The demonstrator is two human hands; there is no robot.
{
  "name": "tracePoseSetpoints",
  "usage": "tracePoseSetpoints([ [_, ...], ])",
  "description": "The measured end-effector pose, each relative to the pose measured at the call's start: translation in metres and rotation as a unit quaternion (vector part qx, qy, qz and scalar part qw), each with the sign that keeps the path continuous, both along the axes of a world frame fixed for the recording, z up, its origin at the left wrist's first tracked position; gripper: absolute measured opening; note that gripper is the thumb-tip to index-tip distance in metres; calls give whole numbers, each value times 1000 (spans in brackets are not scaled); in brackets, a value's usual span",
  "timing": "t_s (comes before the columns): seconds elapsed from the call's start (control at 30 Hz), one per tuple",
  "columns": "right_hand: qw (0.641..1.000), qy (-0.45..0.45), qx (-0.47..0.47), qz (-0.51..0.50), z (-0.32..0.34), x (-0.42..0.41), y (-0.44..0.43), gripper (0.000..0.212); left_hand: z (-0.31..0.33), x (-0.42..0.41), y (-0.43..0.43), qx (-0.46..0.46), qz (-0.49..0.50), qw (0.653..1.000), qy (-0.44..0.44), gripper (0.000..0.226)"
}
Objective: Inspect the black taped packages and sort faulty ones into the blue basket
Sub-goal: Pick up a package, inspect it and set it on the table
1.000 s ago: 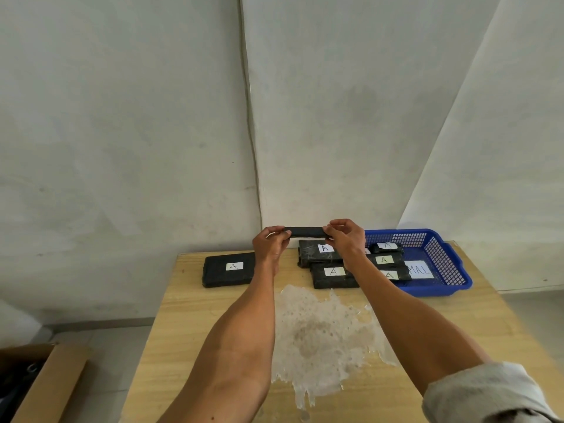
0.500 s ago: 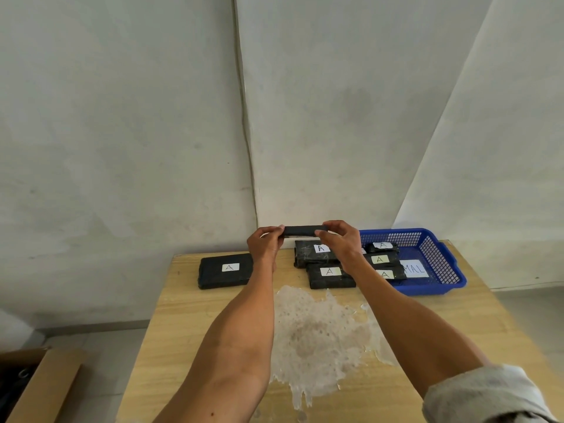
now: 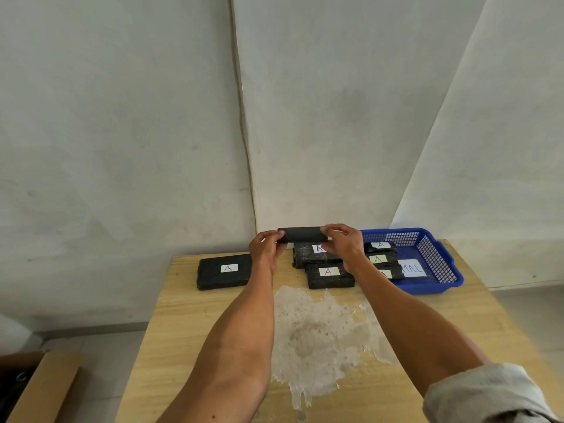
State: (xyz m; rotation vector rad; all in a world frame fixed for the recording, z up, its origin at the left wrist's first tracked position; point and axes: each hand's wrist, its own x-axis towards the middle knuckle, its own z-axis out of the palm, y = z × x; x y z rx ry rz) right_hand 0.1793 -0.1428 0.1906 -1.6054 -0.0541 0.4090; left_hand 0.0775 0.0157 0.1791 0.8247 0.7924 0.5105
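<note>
A black taped package [image 3: 302, 235] is held up in the air, edge toward me, above the far side of the wooden table [image 3: 189, 325]. My left hand [image 3: 265, 248] pinches its left end and my right hand [image 3: 343, 244] pinches its right end. Below lie a black package with an "A" label [image 3: 225, 271] at the far left and two stacked in the middle [image 3: 329, 274]. The blue basket [image 3: 439, 261] at the far right holds three labelled black packages [image 3: 381, 257] and a white "MAL" card.
A pale worn patch [image 3: 317, 331] covers the table's middle. The white wall [image 3: 152, 117] rises right behind the table. A cardboard box [image 3: 39, 389] stands on the floor at the lower left.
Both hands have tilted the held package a little, so more of its dark side faces me. The view has shifted slightly; the packages on the table have not moved.
</note>
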Motion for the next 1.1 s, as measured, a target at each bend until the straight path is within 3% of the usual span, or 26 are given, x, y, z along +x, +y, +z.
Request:
tracePoseSetpoints([
  [0.17, 995, 12, -54, -82, 3, 4, 3, 20, 1, -3, -1, 27, -60, 998, 1, 28],
  [0.67, 994, -42, -71, -69, 2, 2, 13, 32, 2, -6, 4, 45, -37, 998, 1, 30],
  [0.77, 995, -47, -83, -43, 0, 0, 14, 27, 4, -4, 6, 31, -4, 999, 17, 28],
  [0.9, 999, -1, -8, 53, 3, -7, 9, 39, 7, -3, 8, 48, 47, 996, 56, 29],
  [1.1, 998, -17, -15, 54, 2, -9, 3, 45, 7, -3, 6, 64, 37, 996, 57, 28],
])
